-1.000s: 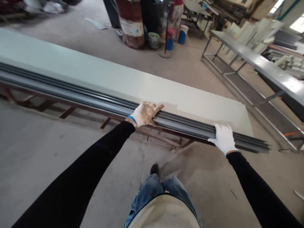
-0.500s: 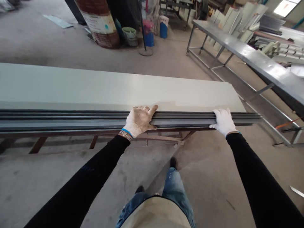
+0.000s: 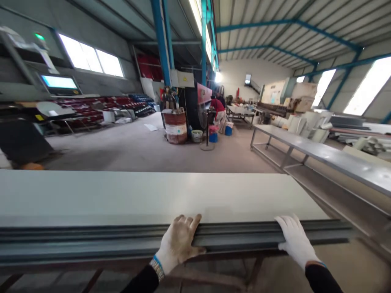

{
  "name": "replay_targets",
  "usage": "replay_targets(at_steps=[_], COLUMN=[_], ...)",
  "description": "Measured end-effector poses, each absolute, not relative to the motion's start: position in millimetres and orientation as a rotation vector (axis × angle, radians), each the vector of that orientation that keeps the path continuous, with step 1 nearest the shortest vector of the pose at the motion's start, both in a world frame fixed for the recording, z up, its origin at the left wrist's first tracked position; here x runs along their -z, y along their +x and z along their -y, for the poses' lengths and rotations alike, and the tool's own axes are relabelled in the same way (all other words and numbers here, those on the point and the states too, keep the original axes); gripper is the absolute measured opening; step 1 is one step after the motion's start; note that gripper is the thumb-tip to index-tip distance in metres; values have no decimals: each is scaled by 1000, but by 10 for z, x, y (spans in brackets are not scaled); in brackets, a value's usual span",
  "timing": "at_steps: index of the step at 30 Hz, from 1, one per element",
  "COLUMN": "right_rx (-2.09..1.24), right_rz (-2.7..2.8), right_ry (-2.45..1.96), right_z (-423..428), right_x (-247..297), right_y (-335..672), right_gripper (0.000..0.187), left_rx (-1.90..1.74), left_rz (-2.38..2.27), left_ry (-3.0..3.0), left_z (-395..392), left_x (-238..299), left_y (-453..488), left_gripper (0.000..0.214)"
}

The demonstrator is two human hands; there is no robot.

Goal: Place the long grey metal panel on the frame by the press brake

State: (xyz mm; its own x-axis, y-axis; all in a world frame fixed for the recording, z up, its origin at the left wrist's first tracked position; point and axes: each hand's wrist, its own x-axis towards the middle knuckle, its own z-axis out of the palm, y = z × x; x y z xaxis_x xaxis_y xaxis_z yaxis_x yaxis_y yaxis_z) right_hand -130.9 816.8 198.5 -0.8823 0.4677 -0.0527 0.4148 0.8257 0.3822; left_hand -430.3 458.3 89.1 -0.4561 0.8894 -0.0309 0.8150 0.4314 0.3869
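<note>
Now both gloved hands stay clamped over the near edge of the dark metal profiles (image 3: 91, 240): the left hand (image 3: 179, 242) mid-length, the right hand (image 3: 295, 240) near the end, fingers curled over the top. The bundle lies along the pale panel (image 3: 137, 195) on the desk. The view has lifted since a second ago, showing the workshop floor (image 3: 146, 150) beyond.

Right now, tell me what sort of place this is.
Most likely a sheet-metal fabrication workshop: a pale flat metal panel with dark grey folded edge channels under both gloved hands, a long steel workbench, and a rusty labelled drum beneath a blue-framed corrugated roof.
</note>
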Motion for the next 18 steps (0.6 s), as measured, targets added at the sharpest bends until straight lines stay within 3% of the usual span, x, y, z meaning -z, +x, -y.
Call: replay_targets(at_steps=[10,18], right_rx=[-418,-474], right_rz=[-2801,-2912], right_ry=[699,471], right_z=[-8975,-9481], right_x=[-1780,-1291], right_y=[-1587,-2010], right_gripper=[88,94], left_rx=[-425,-514], left_rz=[-2399,-2495], left_ry=[1275,1125], left_z=[-5149,-5197], left_x=[-814,-543], left_y=[-4229,-4521], left_gripper=[123,128])
